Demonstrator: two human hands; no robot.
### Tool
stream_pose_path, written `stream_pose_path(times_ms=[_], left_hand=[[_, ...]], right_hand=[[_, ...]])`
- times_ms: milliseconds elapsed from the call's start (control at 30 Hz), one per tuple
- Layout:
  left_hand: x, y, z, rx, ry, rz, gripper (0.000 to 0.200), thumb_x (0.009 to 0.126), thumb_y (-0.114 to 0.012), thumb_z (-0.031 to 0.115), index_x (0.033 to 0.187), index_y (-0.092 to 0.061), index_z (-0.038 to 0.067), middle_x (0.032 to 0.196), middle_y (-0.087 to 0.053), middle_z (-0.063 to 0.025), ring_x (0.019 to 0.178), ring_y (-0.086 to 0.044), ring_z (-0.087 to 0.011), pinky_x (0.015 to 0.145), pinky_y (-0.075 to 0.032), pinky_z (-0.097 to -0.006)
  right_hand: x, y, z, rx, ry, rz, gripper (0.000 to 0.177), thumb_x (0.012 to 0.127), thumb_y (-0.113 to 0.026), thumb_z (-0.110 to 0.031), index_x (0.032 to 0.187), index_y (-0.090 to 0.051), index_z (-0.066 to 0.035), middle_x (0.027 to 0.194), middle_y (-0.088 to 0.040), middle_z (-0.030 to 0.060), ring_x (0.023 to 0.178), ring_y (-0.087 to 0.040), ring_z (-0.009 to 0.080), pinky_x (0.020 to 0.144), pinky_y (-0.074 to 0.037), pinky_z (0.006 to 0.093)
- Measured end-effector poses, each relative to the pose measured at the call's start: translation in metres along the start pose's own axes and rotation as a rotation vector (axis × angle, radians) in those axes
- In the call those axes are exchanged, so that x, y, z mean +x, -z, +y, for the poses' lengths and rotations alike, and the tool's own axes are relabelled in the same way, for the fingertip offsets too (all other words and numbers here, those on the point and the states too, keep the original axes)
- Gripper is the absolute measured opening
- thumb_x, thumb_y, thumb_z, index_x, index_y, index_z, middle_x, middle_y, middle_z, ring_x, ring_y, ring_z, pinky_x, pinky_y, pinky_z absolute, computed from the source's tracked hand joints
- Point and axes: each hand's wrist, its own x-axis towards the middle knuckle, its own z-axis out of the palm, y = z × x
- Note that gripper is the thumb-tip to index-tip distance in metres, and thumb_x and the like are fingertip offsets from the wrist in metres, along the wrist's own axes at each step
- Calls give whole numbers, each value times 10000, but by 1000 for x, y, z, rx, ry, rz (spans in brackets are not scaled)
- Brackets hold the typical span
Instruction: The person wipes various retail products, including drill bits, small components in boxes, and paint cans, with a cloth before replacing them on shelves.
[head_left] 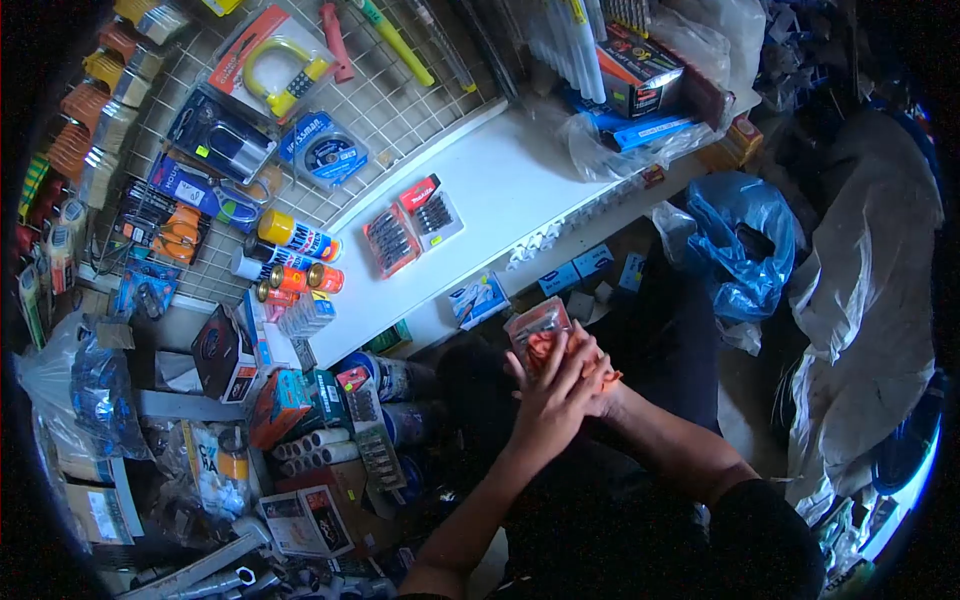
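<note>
Two hands meet right of centre in the frame, around a clear pack [537, 320] and some crumpled orange material [540, 349]. The left hand [560, 388] lies uppermost, its fingers slightly spread across the orange material; whether they pinch it I cannot tell. The right hand [603, 402] is mostly hidden beneath, so its grip cannot be told either; it probably bears the weight while the left steadies from above. The clear pack juts out past the fingertips, toward the white shelf [500, 185] at upper centre. On that shelf a red-edged pack [391, 241] and a red-and-white pack [432, 212] lie flat, contents upward, presumably so that they can be seen. Spray cans [300, 234] cluster at its left end, likely kept out of the way, beside the wire grid [385, 105], where hanging packages seem arranged for display.
</note>
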Motion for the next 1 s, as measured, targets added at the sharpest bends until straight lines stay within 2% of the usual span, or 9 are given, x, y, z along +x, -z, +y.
stream_pose_path(times_ms=[33, 133, 300, 400, 567, 767, 900, 933, 1000], left_hand=[[9, 1, -6, 27, 35, -18, 455, 921, -624, 146, 1369, -612, 223, 1511, -482, -135, 1510, -283, -358, 1125, -84, -777], [37, 14, -27, 8, 104, 17, 394, 949, -595, 202, 1340, -632, 171, 1483, -507, -153, 1494, -315, -371, 1087, -163, -806], [46, 14, -84, -544, 284, 80, 329, 990, -605, 128, 1276, -628, -32, 1320, -640, -211, 1258, -598, -377, 1047, -484, -412], [29, 20, -69, -489, 292, 199, 335, 978, -610, 83, 1293, -622, -29, 1333, -632, -211, 1270, -596, -365, 1037, -494, -422], [-5, 13, -53, -400, 252, 301, 379, 862, -601, -65, 1240, -630, -45, 1318, -633, -215, 1231, -615, -391, 1004, -520, -417], [-20, -9, -13, -404, -156, 11, 356, 832, -709, 1, 1187, -712, 29, 1376, -610, -145, 1311, -570, -297, 1078, -494, -443], [-9, -36, -24, -230, -265, 154, 335, 850, -707, 77, 1185, -706, 59, 1394, -602, -123, 1351, -537, -282, 1095, -474, -463], [-9, -36, -31, -136, -282, 210, 310, 862, -707, 105, 1169, -709, 66, 1398, -602, -113, 1362, -529, -266, 1085, -471, -475], [-3, -7, -38, -31, -160, 346, 273, 866, -717, 150, 1132, -719, 92, 1360, -626, -76, 1340, -544, -219, 1027, -428, -452]], right_hand=[[-1, 0, 3, -800, 179, 27, 722, 997, -424, -646, 1516, -437, -143, 1575, -404, 167, 1411, -426, 363, 1166, -306, 614], [-4, 23, -20, -770, 161, 102, 618, 1024, -396, -600, 1471, -490, -183, 1450, -549, 136, 1276, -572, 327, 1094, -408, 596], [-7, -2, 2, -785, 97, 109, 655, 1022, -401, -614, 1508, -429, -176, 1481, -516, 156, 1338, -520, 388, 1109, -314, 743], [-8, -3, 2, -735, 81, 0, 657, 1021, -398, -618, 1518, -418, -190, 1501, -495, 149, 1355, -506, 377, 1110, -298, 754], [-3, -1, -8, -618, 173, -128, 765, 1008, -360, -664, 1545, -360, -119, 1502, -481, 177, 1354, -508, 357, 1136, -402, 555], [-1, -16, -15, -703, 313, -38, 815, 994, -367, -688, 1545, -350, -88, 1488, -468, 221, 1380, -467, 383, 1137, -367, 646], [7, 7, -27, -844, 183, -38, 691, 1018, -437, -594, 1497, -440, -95, 1428, -547, 168, 1297, -553, 337, 1109, -431, 575], [14, 46, -32, -279, 62, -318, 588, 1044, -444, -501, 1486, -453, -115, 1422, -551, 150, 1302, -551, 306, 1096, -455, 478], [-9, 29, -16, -692, 409, 217, 535, 1060, -429, -481, 1473, -458, -143, 1418, -552, 125, 1320, -535, 267, 1053, -503, 429]])
